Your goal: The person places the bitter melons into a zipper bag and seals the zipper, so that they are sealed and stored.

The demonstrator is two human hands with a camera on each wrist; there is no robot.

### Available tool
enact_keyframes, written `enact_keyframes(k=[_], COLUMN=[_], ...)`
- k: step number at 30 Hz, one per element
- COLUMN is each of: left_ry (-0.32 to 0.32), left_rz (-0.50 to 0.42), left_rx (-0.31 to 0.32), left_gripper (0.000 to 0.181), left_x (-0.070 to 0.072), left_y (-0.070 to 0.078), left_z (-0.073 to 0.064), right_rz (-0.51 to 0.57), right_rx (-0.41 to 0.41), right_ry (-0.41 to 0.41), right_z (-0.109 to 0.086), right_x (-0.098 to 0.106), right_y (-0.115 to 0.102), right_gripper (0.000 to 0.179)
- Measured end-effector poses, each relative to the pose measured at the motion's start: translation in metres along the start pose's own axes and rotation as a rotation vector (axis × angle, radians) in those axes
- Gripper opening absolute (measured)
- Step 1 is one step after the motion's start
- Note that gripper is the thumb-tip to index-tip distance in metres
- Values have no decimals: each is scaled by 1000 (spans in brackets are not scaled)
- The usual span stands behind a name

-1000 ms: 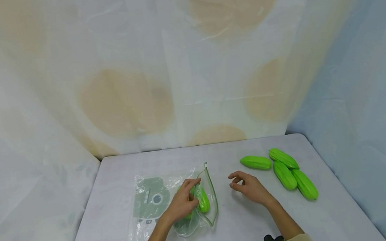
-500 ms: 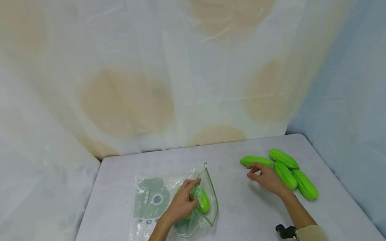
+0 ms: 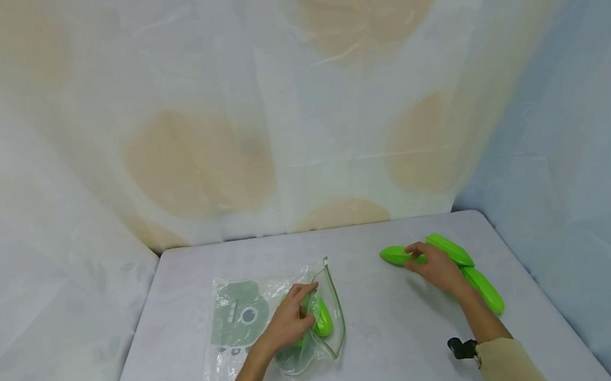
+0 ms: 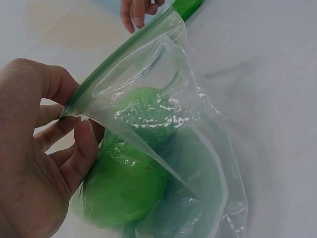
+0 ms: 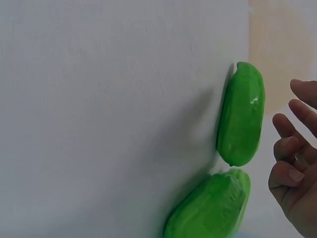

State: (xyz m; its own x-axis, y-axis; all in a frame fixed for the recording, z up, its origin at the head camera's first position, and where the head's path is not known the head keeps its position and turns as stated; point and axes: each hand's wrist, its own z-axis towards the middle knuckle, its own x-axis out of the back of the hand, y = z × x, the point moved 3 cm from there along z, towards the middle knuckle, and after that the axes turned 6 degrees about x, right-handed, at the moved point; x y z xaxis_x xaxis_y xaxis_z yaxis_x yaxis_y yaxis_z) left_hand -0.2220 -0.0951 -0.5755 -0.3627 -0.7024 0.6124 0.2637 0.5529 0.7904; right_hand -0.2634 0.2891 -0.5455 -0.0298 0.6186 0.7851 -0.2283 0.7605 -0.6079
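Note:
On the left side of the table lies a clear zip bag (image 3: 213, 377) with a green-edged mouth. Inside it are green ridged gourds (image 4: 124, 186); in the head view one gourd (image 3: 323, 321) shows near the opening. My left hand (image 3: 287, 323) holds the bag's mouth by its rim, keeping it parted. My right hand (image 3: 439, 268) hovers above a loose green gourd (image 3: 393, 256), fingers bent loosely. In the right wrist view, a gap shows between this hand (image 5: 299, 173) and the gourd (image 5: 242, 114).
Two more gourds show to the right, an upper gourd (image 3: 455, 250) and a lower gourd (image 3: 485, 293); my right hand and forearm cover another. The white table (image 3: 370, 359) has curtains (image 3: 275, 125) behind it and at both sides.
My right hand has moved right and away from me, from beside the bag to over the loose gourds. The left hand and the bag stay in place.

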Motion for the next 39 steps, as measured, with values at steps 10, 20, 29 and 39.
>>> enact_keyframes(k=[10,20,29,39], left_ry=[0,-3,-5,0], left_rz=[-8,-12,-17,-12], left_rx=[3,-3,-4,0], left_gripper=[72,72,72,73], left_x=[1,1,-1,-3], left_y=[1,1,-1,1], left_z=[0,0,1,3], right_rz=[-44,-121,-169,-235], right_rx=[-13,-1,-30,-28], right_ry=[-60,-127,-180,-185], right_z=[13,23,32,35], right_x=[3,1,-3,-5], right_y=[8,15,25,25], right_gripper=[50,54,51,53])
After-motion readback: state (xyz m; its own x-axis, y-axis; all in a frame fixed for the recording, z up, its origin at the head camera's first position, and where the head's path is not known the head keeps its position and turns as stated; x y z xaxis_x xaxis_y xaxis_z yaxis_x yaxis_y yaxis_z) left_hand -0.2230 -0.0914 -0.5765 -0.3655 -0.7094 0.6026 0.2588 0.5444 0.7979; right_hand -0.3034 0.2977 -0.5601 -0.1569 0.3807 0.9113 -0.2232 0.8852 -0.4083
